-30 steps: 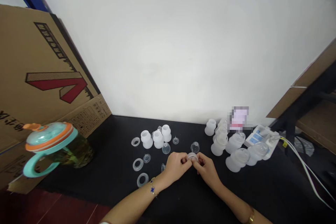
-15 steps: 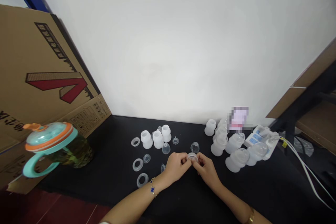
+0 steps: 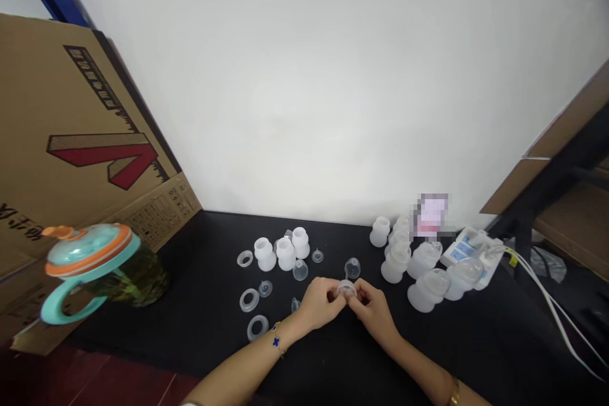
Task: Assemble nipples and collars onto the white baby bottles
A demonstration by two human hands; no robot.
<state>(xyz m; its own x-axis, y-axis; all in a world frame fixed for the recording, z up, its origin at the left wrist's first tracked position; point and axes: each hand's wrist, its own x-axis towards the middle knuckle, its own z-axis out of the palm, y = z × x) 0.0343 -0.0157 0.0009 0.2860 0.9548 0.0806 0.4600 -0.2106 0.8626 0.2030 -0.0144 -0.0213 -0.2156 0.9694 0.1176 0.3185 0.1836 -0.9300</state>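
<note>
Both my hands meet over the black table [image 3: 200, 330], pinching one small translucent plastic ring piece [image 3: 347, 289] between them. My left hand [image 3: 318, 303] grips its left side with closed fingers; a bracelet sits on that wrist. My right hand [image 3: 373, 309] grips its right side, fingers curled. Just beyond the hands lie a clear dome-shaped nipple [image 3: 353, 267] and another clear nipple [image 3: 301, 270]. Three small white bottle bodies [image 3: 284, 250] stand further back to the left.
Loose plastic rings [image 3: 249, 299] lie left of my hands. A cluster of capped white bottles [image 3: 423, 269] stands at the right, beside a white power strip [image 3: 469, 248] with cables. A teal and orange lidded cup [image 3: 95, 269] and a cardboard box [image 3: 71, 139] stand at the left.
My hands stay together on the small ring piece, with only slight finger movement. The view has shifted a little.
</note>
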